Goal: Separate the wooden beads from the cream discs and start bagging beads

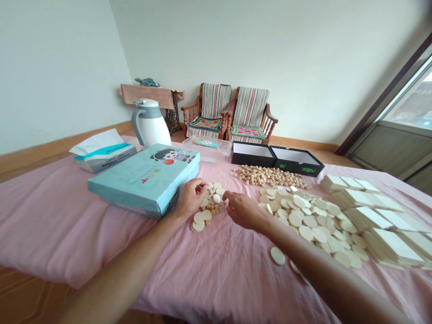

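My left hand (191, 197) is beside the light blue box (145, 175), at the left edge of a small build of wooden discs (206, 215) and small wooden beads (214, 207). Its thumb and fingertips are pinched together; anything between them is too small to make out. From the other side my right hand (245, 210) reaches to the build with curled fingers, the index tip close to a pale disc (217, 198) on top. Whether a small piece is in its fingers I cannot make out. A few discs lie overlapping at the front of the build.
Right of my right hand spreads a heap of wooden discs (310, 220), with wooden beads (270, 175) behind. Stacked wooden rectangles (388, 225) stand far right. Behind are black trays (253, 155), a clear plastic container (221, 157), a white jug (153, 126) and a tissue pack (103, 153).
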Motion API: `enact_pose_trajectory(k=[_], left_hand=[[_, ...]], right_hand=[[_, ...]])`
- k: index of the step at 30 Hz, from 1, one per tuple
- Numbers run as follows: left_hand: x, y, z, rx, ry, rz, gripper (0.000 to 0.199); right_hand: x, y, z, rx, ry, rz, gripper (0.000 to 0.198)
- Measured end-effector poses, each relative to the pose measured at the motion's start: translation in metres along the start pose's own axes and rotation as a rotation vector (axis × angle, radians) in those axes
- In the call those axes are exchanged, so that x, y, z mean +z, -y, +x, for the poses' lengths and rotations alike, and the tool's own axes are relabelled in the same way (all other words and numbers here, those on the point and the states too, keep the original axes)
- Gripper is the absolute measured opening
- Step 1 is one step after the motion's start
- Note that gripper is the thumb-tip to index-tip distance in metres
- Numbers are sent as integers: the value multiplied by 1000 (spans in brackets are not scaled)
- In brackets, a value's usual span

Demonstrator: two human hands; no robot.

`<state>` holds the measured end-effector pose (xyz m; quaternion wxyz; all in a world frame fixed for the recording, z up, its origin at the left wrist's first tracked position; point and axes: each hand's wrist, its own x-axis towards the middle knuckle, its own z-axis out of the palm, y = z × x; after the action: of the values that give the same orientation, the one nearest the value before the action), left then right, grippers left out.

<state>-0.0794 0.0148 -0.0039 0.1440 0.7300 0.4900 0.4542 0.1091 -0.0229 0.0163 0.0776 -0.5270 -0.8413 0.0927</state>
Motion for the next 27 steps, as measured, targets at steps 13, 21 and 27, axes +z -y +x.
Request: enact_pose_trajectory(k=[13,21,27], left_hand=[[3,5,0,3,20,41,15],[3,6,0,12,10,45,14],[5,10,0,25,-8,25,14]], right_hand=[[-4,-38,20,157,-33,-118,14],[-54,-132,37,526,-241,-205,21],[-54,-125,40,470,-332,-176,24]])
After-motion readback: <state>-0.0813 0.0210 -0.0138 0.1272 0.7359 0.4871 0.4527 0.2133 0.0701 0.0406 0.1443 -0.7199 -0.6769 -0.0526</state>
